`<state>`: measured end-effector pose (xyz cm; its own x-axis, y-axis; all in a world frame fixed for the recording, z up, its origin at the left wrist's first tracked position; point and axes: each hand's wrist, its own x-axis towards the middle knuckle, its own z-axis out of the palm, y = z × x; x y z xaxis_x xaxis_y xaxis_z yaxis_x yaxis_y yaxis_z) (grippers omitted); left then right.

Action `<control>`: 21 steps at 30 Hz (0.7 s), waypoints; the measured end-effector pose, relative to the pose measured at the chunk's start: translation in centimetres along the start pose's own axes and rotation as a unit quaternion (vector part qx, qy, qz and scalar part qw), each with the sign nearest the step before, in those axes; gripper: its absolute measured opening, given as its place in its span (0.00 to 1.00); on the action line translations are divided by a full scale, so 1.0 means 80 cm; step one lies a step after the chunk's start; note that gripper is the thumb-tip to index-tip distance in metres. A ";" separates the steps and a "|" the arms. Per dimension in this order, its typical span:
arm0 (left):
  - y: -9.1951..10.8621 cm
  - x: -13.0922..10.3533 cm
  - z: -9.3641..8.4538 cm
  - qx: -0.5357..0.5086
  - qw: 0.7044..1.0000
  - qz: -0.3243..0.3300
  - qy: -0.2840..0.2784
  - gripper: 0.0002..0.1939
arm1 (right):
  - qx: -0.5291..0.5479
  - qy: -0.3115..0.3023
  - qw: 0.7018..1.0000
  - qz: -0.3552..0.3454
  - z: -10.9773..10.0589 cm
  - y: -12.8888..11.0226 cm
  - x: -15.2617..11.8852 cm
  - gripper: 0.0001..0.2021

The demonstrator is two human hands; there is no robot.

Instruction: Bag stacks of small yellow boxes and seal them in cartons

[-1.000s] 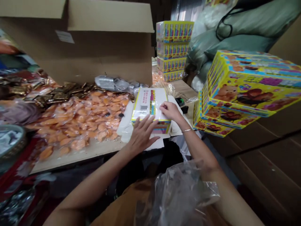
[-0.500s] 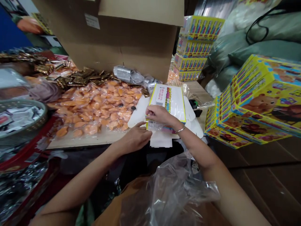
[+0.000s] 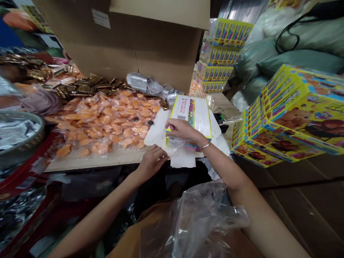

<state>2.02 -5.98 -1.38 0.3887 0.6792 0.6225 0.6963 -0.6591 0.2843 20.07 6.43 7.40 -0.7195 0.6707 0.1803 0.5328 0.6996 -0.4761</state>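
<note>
A yellow-edged printed box (image 3: 199,113) with a white top lies on an unfolded white carton sheet (image 3: 157,132) at the table's front edge. My right hand (image 3: 182,129) rests at its near left corner with fingers closed in a pinch; what is between them is too small to make out. Clear film seems to cover the box's near side below that hand. My left hand (image 3: 152,161) is just off the table edge, left of a white flap (image 3: 183,162), fingers loosely bent and holding nothing visible. A clear plastic bag (image 3: 199,218) lies over my lap.
Wrapped orange pieces (image 3: 107,123) cover the table's left, with brown-gold packets (image 3: 91,84) and silver packs (image 3: 139,82) behind. A large cardboard box (image 3: 150,43) stands at the back. Yellow boxes (image 3: 303,114) are stacked right; a basket (image 3: 24,139) stands left.
My left hand has drawn back from the box's near corner, down and to the left. My right hand stays at the corner. The whole view has shifted slightly.
</note>
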 end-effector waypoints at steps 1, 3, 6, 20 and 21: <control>-0.004 -0.002 -0.006 -0.034 0.999 -0.001 -0.008 0.09 | -0.004 0.001 1.000 -0.012 0.000 0.001 -0.001 0.09; -0.009 -0.005 -0.017 -0.050 0.999 -0.020 -0.010 0.06 | -0.012 0.001 0.999 -0.032 0.001 0.004 -0.002 0.12; -0.015 -0.005 -0.031 -0.023 0.998 -0.055 -0.010 0.05 | -0.015 -0.008 0.999 -0.050 0.002 0.006 -0.002 0.13; -0.033 0.012 -0.064 -0.121 0.978 -0.145 -0.090 0.05 | -0.161 -0.018 0.974 -0.159 0.009 0.010 -0.001 0.12; -0.033 0.015 -0.065 -0.111 0.978 -0.141 -0.102 0.05 | -0.179 -0.013 0.971 -0.159 0.010 0.009 0.000 0.10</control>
<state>-2.47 -5.13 2.41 0.3284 0.8795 0.3445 0.6531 -0.4749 0.5898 20.10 6.77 6.34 -0.8820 0.4028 0.2446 0.3986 0.9145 -0.0687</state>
